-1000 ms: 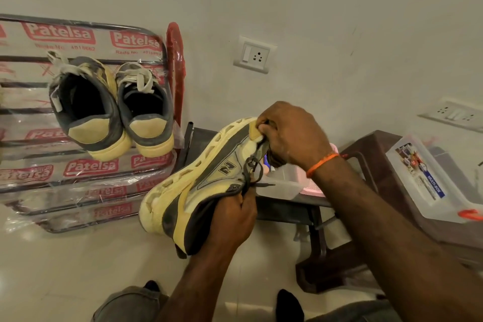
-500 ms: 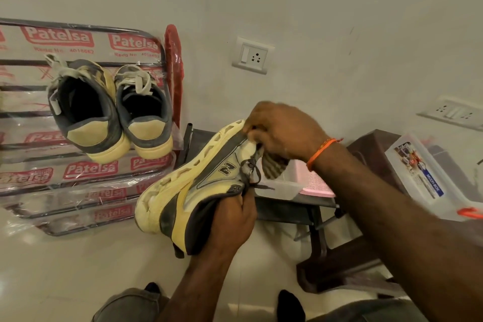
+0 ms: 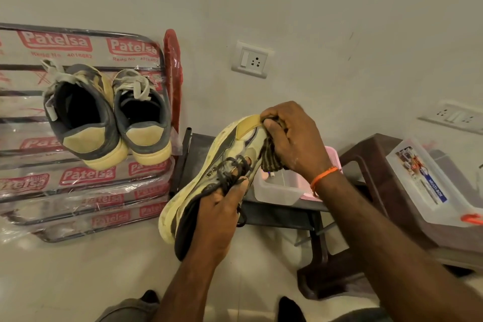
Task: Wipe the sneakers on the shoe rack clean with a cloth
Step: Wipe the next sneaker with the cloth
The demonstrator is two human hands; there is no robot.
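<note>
My left hand [image 3: 217,214] grips a cream and grey sneaker [image 3: 209,165] at its collar and dark laces, holding it in the air with the toe pointing up and right. My right hand [image 3: 292,136] holds a dark striped cloth [image 3: 269,159] bunched against the sneaker's toe end. Two more grey and cream sneakers [image 3: 104,115] with white laces lie side by side on the metal shoe rack [image 3: 86,185], heels toward me.
The rack is wrapped in clear plastic printed with red labels and leans at the wall on the left. A dark low stand [image 3: 282,214] holds a clear tub [image 3: 277,188] and something pink. A brown plastic stool [image 3: 379,165] carries a clear lidded box [image 3: 428,180].
The sneaker has turned in my left hand, its side now facing more upward. My right hand with the cloth slid along the toe end.
</note>
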